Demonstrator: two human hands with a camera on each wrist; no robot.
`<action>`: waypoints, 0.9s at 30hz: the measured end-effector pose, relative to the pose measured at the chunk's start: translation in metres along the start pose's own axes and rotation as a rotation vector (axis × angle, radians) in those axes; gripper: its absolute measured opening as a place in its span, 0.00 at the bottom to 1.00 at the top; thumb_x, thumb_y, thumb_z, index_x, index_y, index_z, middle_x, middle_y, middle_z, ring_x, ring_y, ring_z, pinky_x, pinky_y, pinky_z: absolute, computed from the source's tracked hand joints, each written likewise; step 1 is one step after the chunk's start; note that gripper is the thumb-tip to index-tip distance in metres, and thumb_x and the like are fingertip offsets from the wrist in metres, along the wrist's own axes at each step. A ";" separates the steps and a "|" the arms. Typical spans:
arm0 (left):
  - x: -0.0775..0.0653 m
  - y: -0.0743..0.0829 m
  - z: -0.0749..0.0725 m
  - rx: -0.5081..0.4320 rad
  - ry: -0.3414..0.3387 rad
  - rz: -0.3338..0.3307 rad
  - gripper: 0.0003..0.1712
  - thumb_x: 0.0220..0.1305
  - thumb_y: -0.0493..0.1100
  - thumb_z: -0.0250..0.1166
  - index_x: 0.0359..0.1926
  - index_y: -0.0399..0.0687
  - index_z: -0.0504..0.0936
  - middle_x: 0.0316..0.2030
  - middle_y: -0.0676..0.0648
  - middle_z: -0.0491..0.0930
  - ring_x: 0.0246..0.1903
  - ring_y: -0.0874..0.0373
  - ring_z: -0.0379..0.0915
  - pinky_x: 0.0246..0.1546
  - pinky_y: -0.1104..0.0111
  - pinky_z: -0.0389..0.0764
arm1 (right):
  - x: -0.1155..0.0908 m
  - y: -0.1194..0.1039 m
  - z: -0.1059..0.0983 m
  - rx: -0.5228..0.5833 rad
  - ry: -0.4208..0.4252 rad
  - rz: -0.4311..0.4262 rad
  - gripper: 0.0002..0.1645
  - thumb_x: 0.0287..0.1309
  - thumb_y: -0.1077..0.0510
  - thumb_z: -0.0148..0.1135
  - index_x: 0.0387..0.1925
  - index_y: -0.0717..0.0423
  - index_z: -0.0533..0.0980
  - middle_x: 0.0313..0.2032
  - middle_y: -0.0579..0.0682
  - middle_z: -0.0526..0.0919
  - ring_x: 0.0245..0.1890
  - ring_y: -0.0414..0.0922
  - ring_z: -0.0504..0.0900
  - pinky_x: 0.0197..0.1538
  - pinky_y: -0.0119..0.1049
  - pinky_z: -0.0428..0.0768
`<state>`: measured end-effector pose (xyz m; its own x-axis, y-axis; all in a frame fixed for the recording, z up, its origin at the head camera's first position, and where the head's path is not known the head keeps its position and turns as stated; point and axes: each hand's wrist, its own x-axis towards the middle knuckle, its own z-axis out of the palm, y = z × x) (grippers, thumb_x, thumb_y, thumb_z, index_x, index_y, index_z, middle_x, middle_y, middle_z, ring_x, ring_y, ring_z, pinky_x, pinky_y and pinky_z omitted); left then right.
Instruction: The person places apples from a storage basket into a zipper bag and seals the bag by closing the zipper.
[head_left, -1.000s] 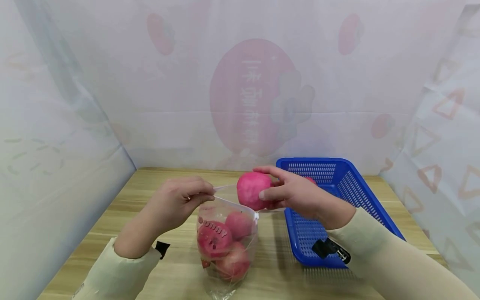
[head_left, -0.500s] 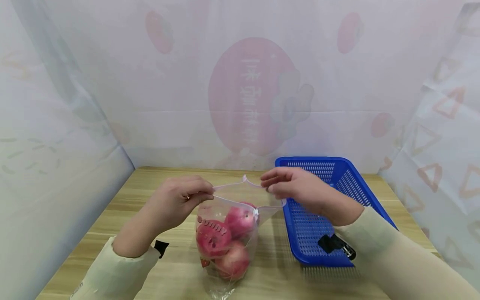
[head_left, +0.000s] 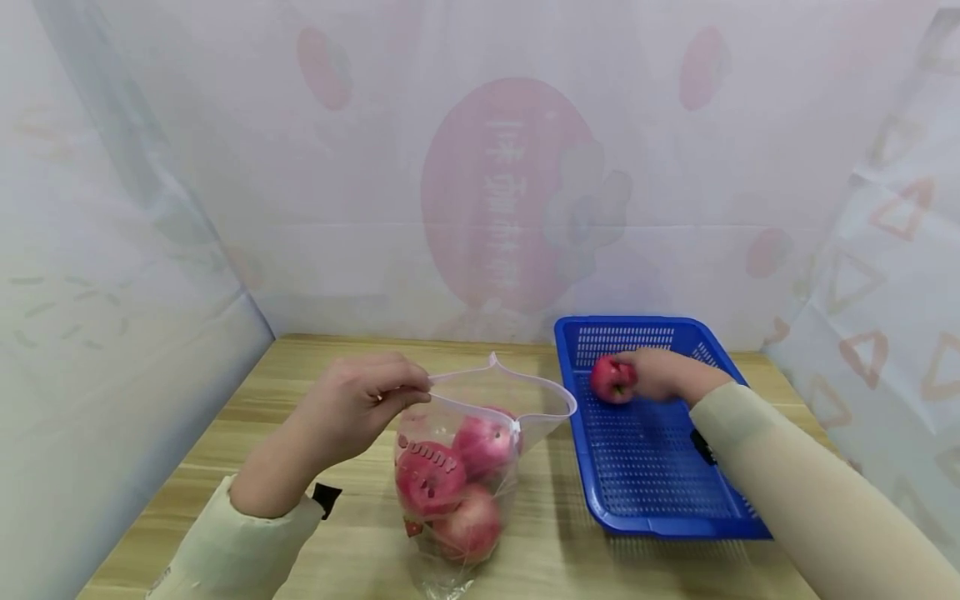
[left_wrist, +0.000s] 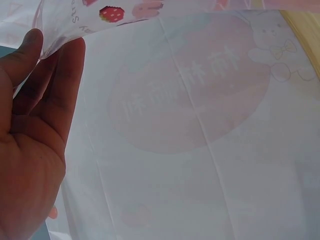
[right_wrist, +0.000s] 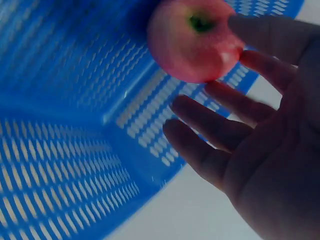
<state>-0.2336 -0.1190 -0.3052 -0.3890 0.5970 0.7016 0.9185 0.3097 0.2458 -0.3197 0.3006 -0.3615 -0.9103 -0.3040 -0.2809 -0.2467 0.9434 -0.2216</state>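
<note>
A clear zip bag (head_left: 420, 417) with a pale rim stands on the table, its mouth spread wide. Several red apples (head_left: 468, 525) fill it. My left hand (head_left: 367, 396) pinches the left edge of the mouth between thumb and fingers; the left wrist view also shows this left hand (left_wrist: 40, 120) at the printed plastic. Inside the blue basket (head_left: 675, 527) lies one red apple (head_left: 609, 379). My right hand (head_left: 656, 372) reaches in beside it. In the right wrist view the thumb and fingertips meet this apple's (right_wrist: 187, 47) edge, fingers spread, palm apart from it.
The basket stands to the right of the bag on the wooden table (head_left: 352, 533). White printed sheets (head_left: 360, 183) close off the back and both sides. The basket's perforated walls rise around the right hand.
The apple in my right hand has dropped into the bag. My right hand has then moved right, from the bag's mouth into the basket. The left hand has stayed put.
</note>
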 end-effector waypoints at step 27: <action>0.000 -0.001 0.000 0.010 0.021 0.019 0.16 0.49 0.25 0.75 0.35 0.49 0.85 0.31 0.57 0.82 0.28 0.65 0.76 0.30 0.73 0.78 | -0.010 0.000 0.002 0.042 -0.247 0.179 0.27 0.50 0.66 0.69 0.54 0.67 0.74 0.44 0.63 0.79 0.37 0.52 0.76 0.38 0.42 0.80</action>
<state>-0.2349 -0.1190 -0.3059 -0.3696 0.5876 0.7198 0.9251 0.3054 0.2257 -0.3100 0.3031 -0.3606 -0.8286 -0.1608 -0.5363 -0.0707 0.9802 -0.1847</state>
